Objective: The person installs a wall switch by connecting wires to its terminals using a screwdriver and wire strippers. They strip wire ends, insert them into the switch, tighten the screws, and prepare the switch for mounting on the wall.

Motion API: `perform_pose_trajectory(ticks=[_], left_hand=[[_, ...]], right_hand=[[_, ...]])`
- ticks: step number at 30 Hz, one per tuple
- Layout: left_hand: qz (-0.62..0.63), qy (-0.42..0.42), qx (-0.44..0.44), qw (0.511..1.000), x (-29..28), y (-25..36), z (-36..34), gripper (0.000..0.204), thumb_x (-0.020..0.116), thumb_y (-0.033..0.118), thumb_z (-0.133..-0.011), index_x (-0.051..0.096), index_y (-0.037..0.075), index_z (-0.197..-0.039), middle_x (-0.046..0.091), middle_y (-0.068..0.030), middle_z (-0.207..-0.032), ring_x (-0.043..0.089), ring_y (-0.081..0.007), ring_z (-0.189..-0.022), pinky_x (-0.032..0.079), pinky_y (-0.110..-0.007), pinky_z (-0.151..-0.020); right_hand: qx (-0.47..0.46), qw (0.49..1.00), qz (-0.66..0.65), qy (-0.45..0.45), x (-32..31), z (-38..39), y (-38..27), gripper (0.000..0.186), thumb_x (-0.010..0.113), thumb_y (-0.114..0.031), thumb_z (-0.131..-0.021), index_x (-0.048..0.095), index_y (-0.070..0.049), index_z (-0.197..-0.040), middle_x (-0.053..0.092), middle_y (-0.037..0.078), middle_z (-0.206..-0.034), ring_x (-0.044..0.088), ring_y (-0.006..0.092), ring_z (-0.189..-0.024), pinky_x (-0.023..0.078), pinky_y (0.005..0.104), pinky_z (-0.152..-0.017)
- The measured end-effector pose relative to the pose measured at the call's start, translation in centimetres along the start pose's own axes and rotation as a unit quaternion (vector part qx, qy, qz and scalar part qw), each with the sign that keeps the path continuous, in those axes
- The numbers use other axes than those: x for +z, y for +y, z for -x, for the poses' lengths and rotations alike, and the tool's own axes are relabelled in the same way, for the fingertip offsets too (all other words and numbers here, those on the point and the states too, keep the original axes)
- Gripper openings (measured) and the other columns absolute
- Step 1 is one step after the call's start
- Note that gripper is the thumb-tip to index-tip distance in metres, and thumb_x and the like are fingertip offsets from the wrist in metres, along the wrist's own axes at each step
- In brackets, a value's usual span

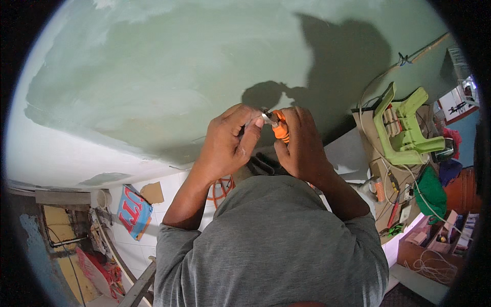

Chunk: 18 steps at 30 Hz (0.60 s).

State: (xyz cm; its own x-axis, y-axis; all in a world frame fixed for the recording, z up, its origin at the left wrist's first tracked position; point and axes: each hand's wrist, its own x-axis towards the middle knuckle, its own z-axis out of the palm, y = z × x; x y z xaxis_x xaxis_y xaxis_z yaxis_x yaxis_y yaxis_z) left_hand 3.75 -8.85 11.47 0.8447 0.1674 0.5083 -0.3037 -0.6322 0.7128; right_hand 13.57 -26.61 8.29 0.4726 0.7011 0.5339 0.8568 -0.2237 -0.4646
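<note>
My right hand [303,140] is closed round the orange handles of what look like pliers [281,132], held up before the green-painted wall. Facing it, my left hand [232,135] pinches a small pale piece [265,118] between thumb and fingertips, right beside the tool's metal end. Whether the tool bites on that piece I cannot tell. Dark thin ends show just above the fingertips. Both hands are close together, with their shadow on the wall.
A light green plastic stool [406,128] lies upturned on a cluttered bench at right, near a cable [361,110], screwdriver-like tools and a green cloth [430,192]. A blue and red printed sheet [134,212] lies on white tiles at lower left, near a wooden rail [139,286].
</note>
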Motion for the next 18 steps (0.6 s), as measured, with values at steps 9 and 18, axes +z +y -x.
perform_pose_trajectory(ticks=[9, 18], left_hand=[[0.010, 0.013, 0.006, 1.000, 0.26, -0.67, -0.08, 0.010, 0.063, 0.011, -0.099, 0.066, 0.001, -0.099, 0.060, -0.0124, -0.077, 0.055, -0.0244, -0.062, 0.043, -0.034, -0.057], [-0.007, 0.011, 0.009, 1.000, 0.36, -0.39, -0.24, 0.009, 0.063, 0.010, -0.097, 0.064, 0.001, -0.097, 0.060, -0.0136, -0.078, 0.055, -0.0292, -0.064, 0.044, -0.036, -0.058]], right_hand=[[0.032, 0.999, -0.031, 0.010, 0.31, -0.14, -0.06, 0.050, 0.068, -0.003, -0.078, 0.050, 0.001, -0.124, 0.053, 0.024, -0.107, 0.056, 0.0444, -0.100, 0.045, 0.0538, -0.087], [0.042, 0.998, -0.035, -0.019, 0.30, 0.10, 0.46, 0.050, 0.070, -0.005, -0.078, 0.051, 0.001, -0.124, 0.054, 0.023, -0.107, 0.057, 0.0439, -0.100, 0.046, 0.0537, -0.086]])
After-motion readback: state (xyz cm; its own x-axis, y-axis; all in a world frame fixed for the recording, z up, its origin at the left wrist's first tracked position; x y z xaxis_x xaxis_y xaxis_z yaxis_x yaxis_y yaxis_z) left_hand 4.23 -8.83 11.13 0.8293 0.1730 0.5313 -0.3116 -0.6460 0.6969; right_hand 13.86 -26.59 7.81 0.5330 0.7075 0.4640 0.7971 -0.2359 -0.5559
